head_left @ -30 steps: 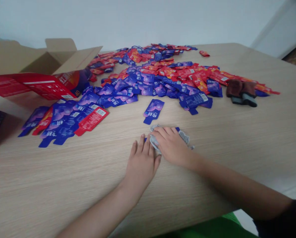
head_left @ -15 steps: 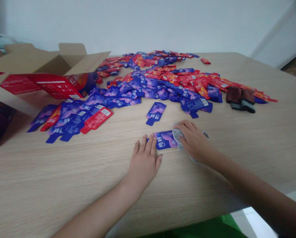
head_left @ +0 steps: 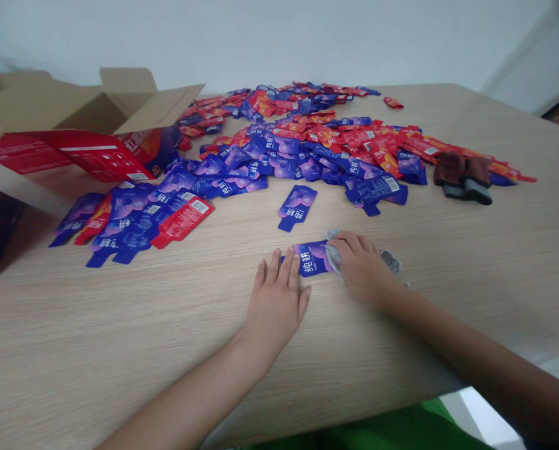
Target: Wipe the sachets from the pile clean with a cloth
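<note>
Head view: left hand (head_left: 277,300), centre, fingers slightly apart, laid flat, tips on left end of blue pouch (head_left: 312,265). Pouch just right of those tips, long axis across frame; both hands at it. Grey cloth (head_left: 334,257) over pouch's right end, right hand's (head_left: 362,267) fingers bunched on it. One second ago, cloth hid most of pouch.

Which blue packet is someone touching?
The blue packet in the foreground, its ends under the left hand and the grey cloth in the right hand; no hand touches the others.
</note>
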A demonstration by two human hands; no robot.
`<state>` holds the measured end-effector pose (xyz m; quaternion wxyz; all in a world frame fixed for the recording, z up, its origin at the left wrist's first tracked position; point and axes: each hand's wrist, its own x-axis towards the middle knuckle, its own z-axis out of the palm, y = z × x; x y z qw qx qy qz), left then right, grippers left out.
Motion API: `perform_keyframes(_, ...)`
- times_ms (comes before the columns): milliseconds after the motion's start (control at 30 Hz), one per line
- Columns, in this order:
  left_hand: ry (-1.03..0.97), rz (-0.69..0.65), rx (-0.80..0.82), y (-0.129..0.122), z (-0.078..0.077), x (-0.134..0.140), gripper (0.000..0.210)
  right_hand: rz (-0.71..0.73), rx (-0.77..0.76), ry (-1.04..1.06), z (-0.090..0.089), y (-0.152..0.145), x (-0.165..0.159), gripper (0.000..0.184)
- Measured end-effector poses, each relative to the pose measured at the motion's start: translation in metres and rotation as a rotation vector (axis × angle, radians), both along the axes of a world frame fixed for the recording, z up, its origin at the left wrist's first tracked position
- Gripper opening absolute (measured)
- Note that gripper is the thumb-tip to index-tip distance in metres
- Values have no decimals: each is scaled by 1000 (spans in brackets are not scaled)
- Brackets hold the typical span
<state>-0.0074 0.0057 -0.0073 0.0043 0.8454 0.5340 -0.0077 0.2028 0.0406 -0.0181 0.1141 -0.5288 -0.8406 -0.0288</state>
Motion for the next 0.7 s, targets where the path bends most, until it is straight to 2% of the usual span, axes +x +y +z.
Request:
perform_keyframes(100, -3, 4, -4, 0, -1, 0, 61, -39, -15, 10, 0, 7, 26, 32)
perform_keyframes(200, -9, 6, 6, -1, -2, 0, 61, -49, -46, 107, 11, 19, 29, 28)
perform_keyframes(300, -10, 4, 27, -1, -3, 0, 60, 40, -21, 234, 24, 25, 0, 29)
perform_keyframes(367, -4, -1, 22, -1, -3, -1, 59, 131, -21, 267, 27, 22, -28, 33)
perform_keyframes(433, 8, -3, 3, -1, -2, -1, 57, 183, -38, 197, 23, 16, -51, 32)
perform_keyframes(500, 9, -4, -5, -1, -1, -1, 56, 195, -46, 112, 16, 10, -60, 31)
perform_keyframes(600, -8, -3, 6, -1, -1, -1, 58, 144, -36, 61, 7, 4, -44, 35)
perform_keyframes(700, -14, 0, 0, 0, -1, 0, 59, 53, -27, 54, 0, 5, -8, 38)
